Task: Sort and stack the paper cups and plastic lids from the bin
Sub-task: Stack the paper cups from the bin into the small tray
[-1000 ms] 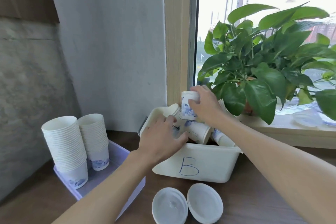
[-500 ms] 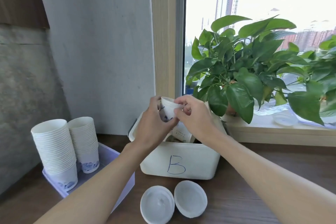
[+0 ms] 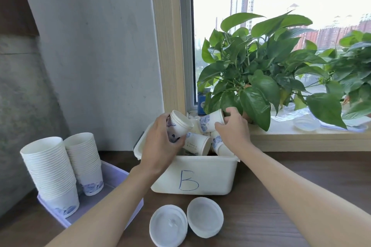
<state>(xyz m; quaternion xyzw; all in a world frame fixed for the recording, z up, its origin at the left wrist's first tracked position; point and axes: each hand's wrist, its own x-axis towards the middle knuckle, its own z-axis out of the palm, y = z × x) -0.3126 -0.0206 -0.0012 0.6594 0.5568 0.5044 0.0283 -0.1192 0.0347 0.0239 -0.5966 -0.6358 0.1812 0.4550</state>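
White, blue-printed | left hand [image 3: 159, 147]: nested cups [image 3: 179, 127] | right hand [image 3: 234, 133]: single cup [image 3: 211, 122]

At centre frame, the left hand [image 3: 160, 146] is gripping nested cups [image 3: 179, 126]; the right hand [image 3: 233, 132] is gripping a single cup [image 3: 210, 122].

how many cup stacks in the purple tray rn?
2. Taller stack at the tray's front left; shorter stack right beside it, toward the back. No others seem hidden behind them.
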